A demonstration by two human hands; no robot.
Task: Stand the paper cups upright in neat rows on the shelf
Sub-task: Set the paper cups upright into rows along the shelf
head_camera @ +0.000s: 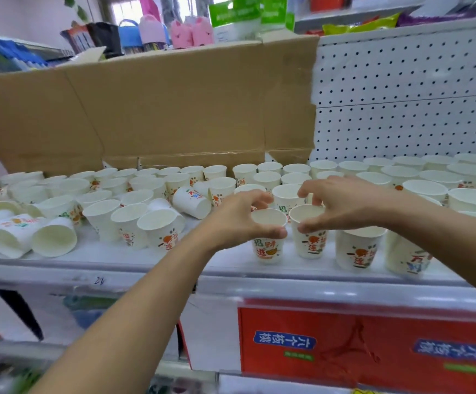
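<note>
Many white paper cups with orange and green print cover the white shelf. My left hand grips the rim of an upright cup near the shelf's front edge. Right beside it, my right hand grips the rim of a second upright cup. Two more upright cups stand in the front row to the right. Upright rows fill the back and right. On the left, a sleeve of stacked cups lies on its side, and one cup lies tipped in the middle.
A flattened cardboard sheet leans behind the cups. White pegboard backs the shelf on the right. Red boxes sit on the shelf below. Bags and packaged goods crowd the top shelf.
</note>
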